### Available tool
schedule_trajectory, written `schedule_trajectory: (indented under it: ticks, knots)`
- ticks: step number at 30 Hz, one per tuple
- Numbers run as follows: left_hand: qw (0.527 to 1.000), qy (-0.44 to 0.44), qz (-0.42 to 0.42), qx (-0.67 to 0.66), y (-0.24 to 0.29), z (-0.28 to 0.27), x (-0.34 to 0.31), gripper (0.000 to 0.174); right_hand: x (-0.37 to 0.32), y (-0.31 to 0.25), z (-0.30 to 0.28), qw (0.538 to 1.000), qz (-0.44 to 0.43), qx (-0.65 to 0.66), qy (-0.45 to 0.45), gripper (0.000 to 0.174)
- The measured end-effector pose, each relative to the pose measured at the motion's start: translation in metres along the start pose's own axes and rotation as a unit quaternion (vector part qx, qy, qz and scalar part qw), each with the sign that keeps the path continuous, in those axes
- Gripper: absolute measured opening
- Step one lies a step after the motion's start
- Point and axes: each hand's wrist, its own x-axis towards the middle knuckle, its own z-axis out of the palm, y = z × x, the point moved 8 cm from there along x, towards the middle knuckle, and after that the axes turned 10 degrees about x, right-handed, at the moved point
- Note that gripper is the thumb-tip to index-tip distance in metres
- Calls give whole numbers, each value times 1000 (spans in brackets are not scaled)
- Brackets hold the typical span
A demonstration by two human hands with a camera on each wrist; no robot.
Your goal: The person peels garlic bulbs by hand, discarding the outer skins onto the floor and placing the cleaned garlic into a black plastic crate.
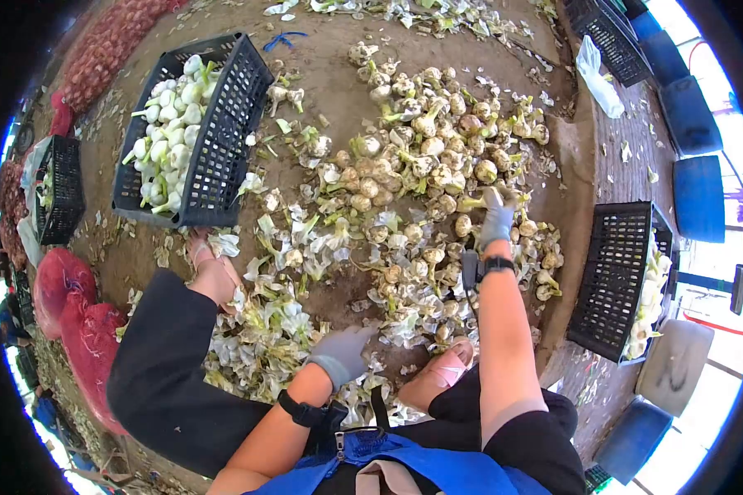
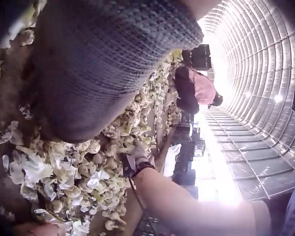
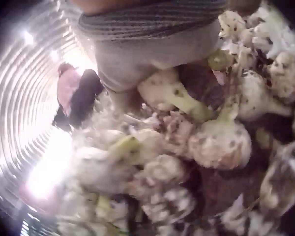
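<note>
My gloved right hand (image 1: 498, 216) is at the right side of a heap of untrimmed garlic bulbs (image 1: 437, 148). In the right wrist view, the fingers of that hand (image 3: 157, 49) curl round a garlic bulb (image 3: 160, 89), and its green stem sticks out beside them. Loose bulbs such as the dirty one (image 3: 220, 144) lie close by. My gloved left hand (image 1: 343, 355) hangs low above leaf scraps near my lap, holding nothing, its fingers loose. Its glove (image 2: 98, 73) fills much of the left wrist view, with the fingertips hidden there.
A black crate (image 1: 231, 132) of cleaned white garlic stands at the upper left, another crate (image 1: 611, 280) at the right. Peeled leaves (image 1: 264, 338) cover the ground between my feet. Red net bags (image 1: 91, 346) lie at the left. Another person (image 2: 199, 91) bends down farther off.
</note>
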Motion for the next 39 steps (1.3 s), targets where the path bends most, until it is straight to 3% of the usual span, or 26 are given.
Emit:
schedule_trajectory:
  ticks: [1, 3, 5, 6, 8, 9, 11, 12, 13, 15, 16, 18, 19, 20, 22, 23, 25, 27, 29, 31, 34, 39]
  knots:
    - [1000, 18, 5, -16, 7, -10, 0, 49, -42, -23, 23, 985, 68, 154, -32, 41]
    - [999, 38, 11, -31, 16, -19, -4, 55, -95, -25, 54, 946, 152, 235, -165, 42]
    - [976, 192, 22, -103, 18, -41, -15, 69, -147, -10, 73, 902, 255, 251, -241, 45]
    - [975, 195, 21, -103, 19, -42, -18, 69, -179, -13, 88, 884, 286, 246, -277, 45]
    - [888, 431, 42, -155, 16, -78, -46, 79, -246, -38, 118, 857, 329, 208, -337, 43]
    - [886, 435, 43, -154, 18, -81, -47, 79, -267, -36, 121, 850, 329, 170, -374, 51]
    - [807, 479, 67, -338, 6, -91, -57, 74, -296, -57, 126, 870, 162, -21, -464, 60]
    - [785, 422, 64, -448, -1, -93, -60, 66, -314, -65, 127, 868, 202, -14, -453, 65]
    - [654, 381, 131, -640, -2, -88, -58, 44, -327, -78, 129, 868, 197, -15, -455, 65]
    - [666, 378, 94, -637, -18, -86, -66, 43, -344, -115, 130, 868, 14, -132, -478, 68]
    - [663, 378, 101, -638, -20, -86, -70, 43, -350, -116, 123, 874, 46, -122, -469, 71]
    - [566, 296, 136, -757, -11, -81, -72, 32, -363, -138, 113, 882, -58, -141, -446, 67]
    - [563, 294, 142, -759, -2, -79, -77, 32, -371, -153, 109, 881, -133, -153, -427, 66]
    - [583, 282, 155, -746, 19, -83, -90, 29, -381, -164, 108, 880, -138, -156, -426, 66]
    - [624, 239, 182, -721, 40, -71, -95, 28, -414, -202, 107, 816, -334, -254, -399, 60]
    - [624, 238, 186, -721, 44, -72, -101, 28, -421, -206, 103, 815, -337, -255, -397, 60]
    - [661, 245, 236, -669, 59, -83, -119, 27, -445, -219, 96, 760, -442, -284, -382, 57]
    - [662, 256, 264, -653, 63, -86, -130, 29, -456, -224, 88, 752, -455, -293, -377, 56]
    - [699, 229, 243, -633, 69, -86, -138, 37, -462, -228, 77, 752, -493, -256, -354, 54]
    - [691, 227, 265, -633, 73, -90, -145, 45, -461, -225, 71, 757, -499, -246, -342, 53]
    - [741, 287, 266, -546, 76, -96, -154, 49, -462, -226, 70, 742, -520, -265, -328, 55]
    - [722, 315, 320, -526, 82, -98, -164, 50, -456, -227, 67, 768, -512, -228, -309, 57]
